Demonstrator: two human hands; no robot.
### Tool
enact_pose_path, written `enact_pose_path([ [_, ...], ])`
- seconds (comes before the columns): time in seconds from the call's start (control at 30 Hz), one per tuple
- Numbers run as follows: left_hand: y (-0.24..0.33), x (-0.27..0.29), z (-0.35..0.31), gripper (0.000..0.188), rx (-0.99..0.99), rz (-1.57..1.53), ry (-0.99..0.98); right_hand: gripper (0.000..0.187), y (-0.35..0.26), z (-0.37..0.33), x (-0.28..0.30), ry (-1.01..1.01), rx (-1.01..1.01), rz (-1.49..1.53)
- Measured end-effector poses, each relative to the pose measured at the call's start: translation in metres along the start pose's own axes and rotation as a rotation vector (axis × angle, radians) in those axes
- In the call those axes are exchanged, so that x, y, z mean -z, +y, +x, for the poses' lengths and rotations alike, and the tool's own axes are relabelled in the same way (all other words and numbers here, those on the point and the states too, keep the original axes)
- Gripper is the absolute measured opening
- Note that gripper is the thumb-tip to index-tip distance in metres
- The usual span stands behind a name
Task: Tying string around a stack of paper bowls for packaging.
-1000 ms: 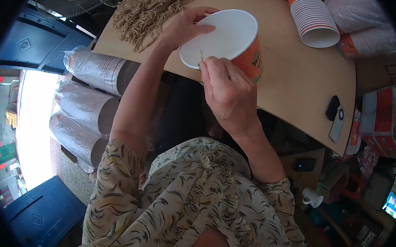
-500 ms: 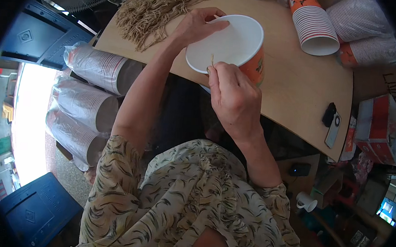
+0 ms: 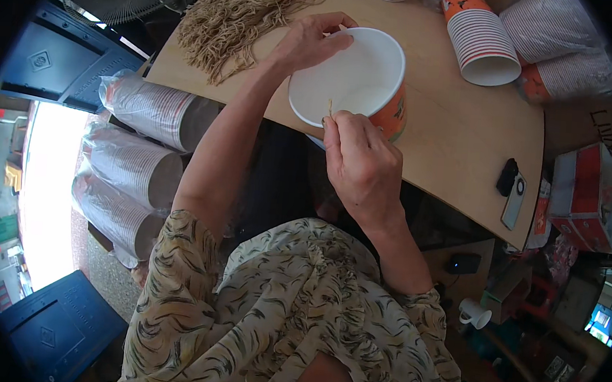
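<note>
A large paper bucket (image 3: 346, 77), white inside and orange printed outside, is tilted with its mouth toward me over the table's near edge. My left hand (image 3: 315, 42) is closed on its far left rim, the thumb over the inside and the fingers behind the wall. At the near rim my right hand (image 3: 362, 156) pinches a short tan cord (image 3: 329, 107), whose end sticks up past the fingertips in front of the bucket's inside. Whether the cord passes through the wall is hidden by the fingers. A heap of similar tan cords (image 3: 236, 23) lies on the table beyond my left hand.
On the wooden table (image 3: 464, 156), a stack of paper buckets (image 3: 483, 44) lies at the far right beside bagged stacks (image 3: 555, 27). A black object and a phone-like slab (image 3: 513, 202) rest near its right edge. More bagged stacks (image 3: 134, 168) stand left. A white mug (image 3: 475, 314) sits lower right.
The right hand has dropped slightly toward me with the cord. The bucket's near rim has come down a little with it, while the left hand keeps its hold on the far rim.
</note>
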State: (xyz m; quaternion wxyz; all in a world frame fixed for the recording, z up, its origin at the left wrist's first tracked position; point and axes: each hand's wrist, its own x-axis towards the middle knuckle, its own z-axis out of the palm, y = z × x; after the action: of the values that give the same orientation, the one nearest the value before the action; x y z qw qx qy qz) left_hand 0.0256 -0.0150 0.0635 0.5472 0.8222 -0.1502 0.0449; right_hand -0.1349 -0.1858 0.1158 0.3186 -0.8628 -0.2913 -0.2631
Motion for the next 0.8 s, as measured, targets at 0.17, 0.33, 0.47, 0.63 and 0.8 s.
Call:
enact_pose_path([
  [0.17,-0.003,-0.004,0.001,0.028,-0.025,0.009,-0.017,0.013,0.002,0.0,0.003,0.003,0.003,-0.014],
  [0.33,0.009,-0.006,-0.003,0.026,0.087,-0.011,-0.033,0.015,0.008,0.0,0.002,0.054,0.049,-0.014],
  [0.47,0.004,-0.006,-0.002,0.026,0.084,-0.04,-0.029,0.014,0.009,-0.001,0.008,0.029,0.006,-0.001],
  [0.63,0.012,-0.008,-0.004,0.028,0.158,0.041,0.017,0.012,0.02,-0.006,0.012,0.116,-0.089,0.036],
  [0.8,0.003,-0.001,-0.016,0.027,0.083,-0.044,0.044,0.011,0.027,-0.012,0.019,0.138,-0.146,0.045],
])
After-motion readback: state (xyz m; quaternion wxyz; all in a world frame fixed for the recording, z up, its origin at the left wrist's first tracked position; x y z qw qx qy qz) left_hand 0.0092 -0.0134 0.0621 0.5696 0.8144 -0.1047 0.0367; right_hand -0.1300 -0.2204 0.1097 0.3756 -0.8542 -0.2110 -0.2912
